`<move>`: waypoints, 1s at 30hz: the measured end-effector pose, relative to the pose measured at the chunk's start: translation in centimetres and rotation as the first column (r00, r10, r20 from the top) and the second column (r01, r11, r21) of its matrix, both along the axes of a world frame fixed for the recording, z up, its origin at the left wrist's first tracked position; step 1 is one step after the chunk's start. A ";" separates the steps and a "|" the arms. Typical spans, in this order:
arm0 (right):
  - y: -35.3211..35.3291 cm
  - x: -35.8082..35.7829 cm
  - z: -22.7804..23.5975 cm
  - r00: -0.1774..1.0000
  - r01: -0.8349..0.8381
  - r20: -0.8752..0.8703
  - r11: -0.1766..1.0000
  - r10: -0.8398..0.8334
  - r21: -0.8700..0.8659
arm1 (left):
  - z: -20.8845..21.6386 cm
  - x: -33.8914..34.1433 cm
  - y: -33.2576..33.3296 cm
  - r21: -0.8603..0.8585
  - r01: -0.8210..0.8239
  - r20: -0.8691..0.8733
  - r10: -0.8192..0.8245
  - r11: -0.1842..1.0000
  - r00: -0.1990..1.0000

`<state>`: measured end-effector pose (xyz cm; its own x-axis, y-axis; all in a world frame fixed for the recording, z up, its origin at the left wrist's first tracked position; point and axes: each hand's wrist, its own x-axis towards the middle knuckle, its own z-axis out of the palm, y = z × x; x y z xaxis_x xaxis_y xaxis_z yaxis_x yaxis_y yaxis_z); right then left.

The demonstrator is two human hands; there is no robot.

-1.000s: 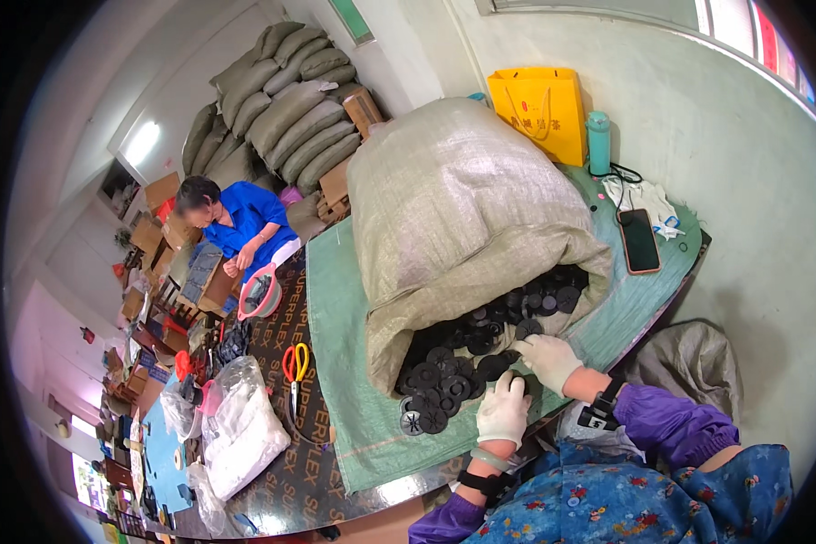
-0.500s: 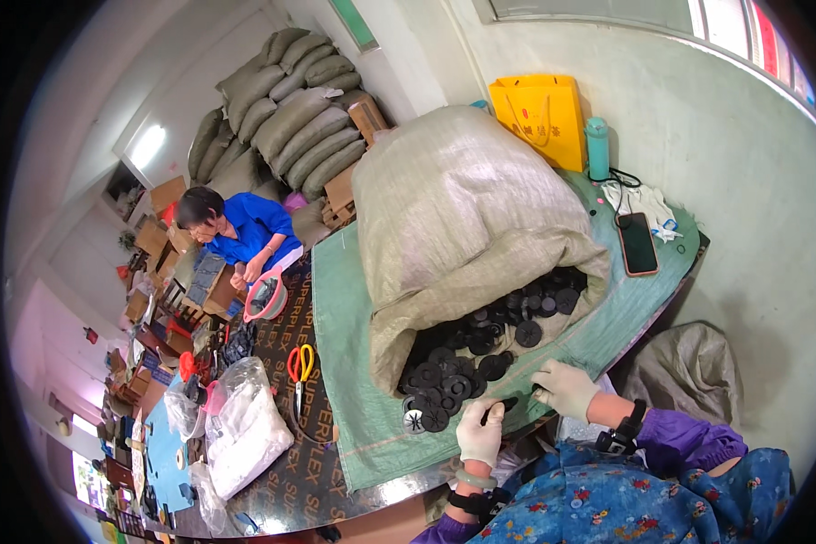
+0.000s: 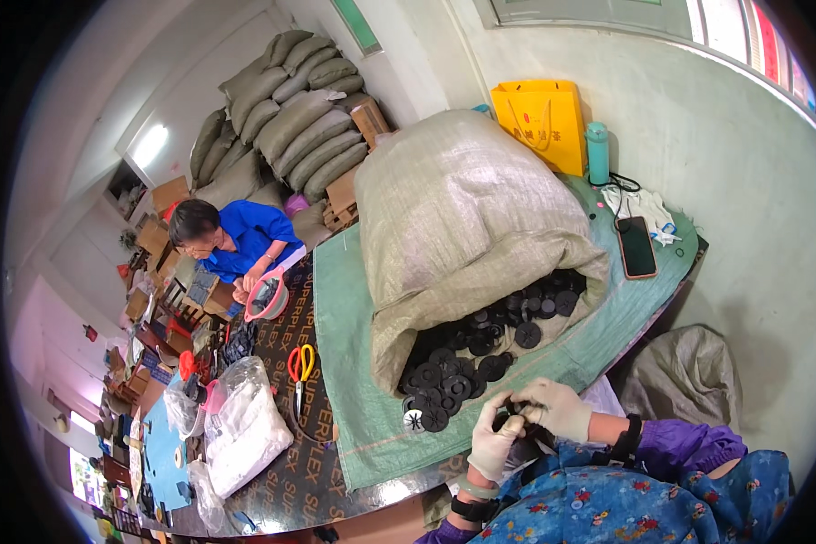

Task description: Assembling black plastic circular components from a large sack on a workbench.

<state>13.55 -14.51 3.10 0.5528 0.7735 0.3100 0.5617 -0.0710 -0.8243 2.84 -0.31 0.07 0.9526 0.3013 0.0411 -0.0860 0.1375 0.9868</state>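
My left hand point(image 3: 491, 442) and my right hand point(image 3: 560, 410), both in pale gloves, are brought close together at the table's front edge. Between their closed fingers shows a small black part point(image 3: 519, 424), largely hidden by them; its exact form cannot be made out. Just beyond, a big woven sack point(image 3: 467, 199) lies with its mouth toward me. Out of it spills a heap of black round ribbed discs point(image 3: 444, 376) onto the green cloth point(image 3: 354, 381). One disc point(image 3: 412, 420) at the heap's near left has a white face.
To the left lie scissors point(image 3: 300, 381) and a plastic bag of white material point(image 3: 249, 435). A co-worker in blue point(image 3: 249, 240) handles a pink basket point(image 3: 284, 302). At the right stand a yellow paper bag point(image 3: 542, 127), a teal bottle point(image 3: 597, 154) and a phone point(image 3: 637, 247).
My two hands have come together and drawn back slightly toward me; before, they were apart, each with a black piece at its fingers. The co-worker's head has lowered a little.
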 end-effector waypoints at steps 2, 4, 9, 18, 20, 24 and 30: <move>0.2 0.2 -0.3 0.988 0.024 -0.149 1.000 -0.026 -0.014 | -0.3 0.0 -0.1 0.229 -0.056 0.013 0.054 0.972 0.998; 0.1 -0.1 0.3 0.996 0.011 -0.091 0.998 -0.017 -0.068 | 0.3 0.0 -0.5 0.177 -0.071 0.013 0.069 0.982 0.998; 0.0 -0.4 -0.2 0.996 0.049 -0.074 0.997 -0.054 -0.065 | 1.4 -0.4 -0.4 -0.114 0.004 -0.163 -0.023 0.993 0.986; -0.1 0.0 -0.8 0.952 0.011 -0.305 0.997 -0.034 -0.078 | 0.1 0.4 -0.2 0.617 -0.212 0.165 0.140 0.758 0.976; -0.1 -0.2 0.2 0.998 0.004 -0.069 0.993 -0.012 -0.117 | 1.2 -0.1 -0.3 -0.010 -0.013 -0.024 0.012 1.000 1.000; -0.3 -0.5 0.7 1.000 -0.016 0.016 0.997 0.017 -0.078 | 1.5 -0.2 0.0 -0.271 0.086 -0.099 -0.116 0.959 0.988; 0.2 -0.2 1.4 0.819 -0.059 -0.553 0.939 -0.149 -0.339 | -0.7 0.3 -0.1 0.393 -0.124 0.093 0.094 0.911 0.991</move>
